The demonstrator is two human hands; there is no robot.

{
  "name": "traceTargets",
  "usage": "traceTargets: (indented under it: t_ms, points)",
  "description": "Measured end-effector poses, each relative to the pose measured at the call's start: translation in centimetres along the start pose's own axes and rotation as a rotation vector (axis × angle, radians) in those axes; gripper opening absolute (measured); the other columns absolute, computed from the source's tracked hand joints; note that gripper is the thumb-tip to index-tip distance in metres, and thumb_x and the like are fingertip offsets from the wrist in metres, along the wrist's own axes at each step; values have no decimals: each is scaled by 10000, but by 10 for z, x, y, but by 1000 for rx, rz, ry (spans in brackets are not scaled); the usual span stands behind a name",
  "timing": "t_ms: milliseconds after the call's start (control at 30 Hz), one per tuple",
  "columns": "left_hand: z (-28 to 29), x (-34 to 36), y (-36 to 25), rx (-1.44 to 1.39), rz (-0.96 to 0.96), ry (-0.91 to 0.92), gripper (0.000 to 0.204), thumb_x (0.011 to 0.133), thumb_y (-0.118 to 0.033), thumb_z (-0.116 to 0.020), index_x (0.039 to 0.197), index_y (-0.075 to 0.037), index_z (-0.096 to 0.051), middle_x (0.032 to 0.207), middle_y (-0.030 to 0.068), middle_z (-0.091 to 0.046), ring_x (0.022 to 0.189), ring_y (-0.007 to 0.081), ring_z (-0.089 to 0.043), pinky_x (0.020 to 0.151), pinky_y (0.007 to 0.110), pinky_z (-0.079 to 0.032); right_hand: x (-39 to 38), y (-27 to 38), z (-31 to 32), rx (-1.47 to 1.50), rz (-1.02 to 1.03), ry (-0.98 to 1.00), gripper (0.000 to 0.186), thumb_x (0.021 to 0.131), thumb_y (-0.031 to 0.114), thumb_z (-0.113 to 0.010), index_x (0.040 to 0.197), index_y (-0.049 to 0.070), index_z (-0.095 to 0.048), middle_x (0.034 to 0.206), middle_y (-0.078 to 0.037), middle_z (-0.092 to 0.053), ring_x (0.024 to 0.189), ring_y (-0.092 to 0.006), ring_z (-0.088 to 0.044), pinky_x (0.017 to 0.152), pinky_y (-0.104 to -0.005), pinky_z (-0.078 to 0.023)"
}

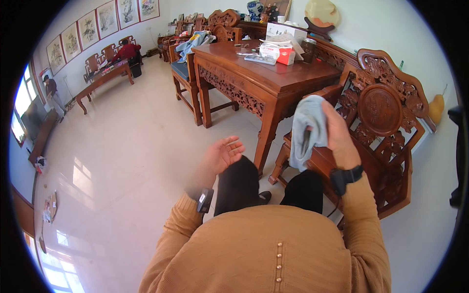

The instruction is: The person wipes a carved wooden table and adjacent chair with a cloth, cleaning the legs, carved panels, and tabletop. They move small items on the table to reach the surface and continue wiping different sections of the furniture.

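Observation:
In my right hand (335,128) is a light grey-blue cloth (309,126), bunched into a loop with one end hanging down. My fingers close round its right side, over the seat of the carved wooden chair (380,111). Nothing is in my left hand (225,152), which is held palm up over my left knee with its fingers apart and slightly curled. Both wrists carry dark bands with small devices.
A carved wooden table (254,68) ahead bears a tissue pack (277,52), a white box (286,33) and a dark jar (308,50). Behind it, clothes (194,43) lie over another chair. Far left, a person in red (128,51) sits beside a low bench-like table (103,80).

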State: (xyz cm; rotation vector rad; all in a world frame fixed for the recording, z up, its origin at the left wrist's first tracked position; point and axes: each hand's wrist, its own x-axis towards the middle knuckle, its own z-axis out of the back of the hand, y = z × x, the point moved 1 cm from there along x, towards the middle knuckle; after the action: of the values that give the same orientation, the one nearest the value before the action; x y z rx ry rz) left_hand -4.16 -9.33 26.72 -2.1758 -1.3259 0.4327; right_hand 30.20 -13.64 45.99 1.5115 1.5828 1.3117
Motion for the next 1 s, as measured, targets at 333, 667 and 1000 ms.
traceTargets:
  t_ms: [333,667,1000]
  points:
    - [-56,-14,0,142,-68,38,590,1057,-430,-519,1489,-38,-430,1415,138,-588,1296,278,-582,1062,469,-500,37,-117,-55,-235,-222,332,388,1046,302,-604,1338,48,-574,1210,-44,-641,1144,-172,-607,999,-332,-494]
    - [59,75,-15,-46,131,-85,429,1066,-255,-491,1389,25,-532,1303,162,-663,1167,301,-664,1028,452,-533,97,-251,-16,333,-652,306,565,1023,405,-632,1477,120,-451,1384,-58,-546,1244,-234,-556,1005,-473,-506]
    - [104,175,-31,289,-27,-433,378,993,-360,-586,1218,-59,-622,1128,61,-641,1010,187,-630,854,360,-515,139,-123,-28,-1156,561,-297,487,988,132,-665,1429,7,-502,1304,-127,-606,1137,-215,-603,999,-385,-493]
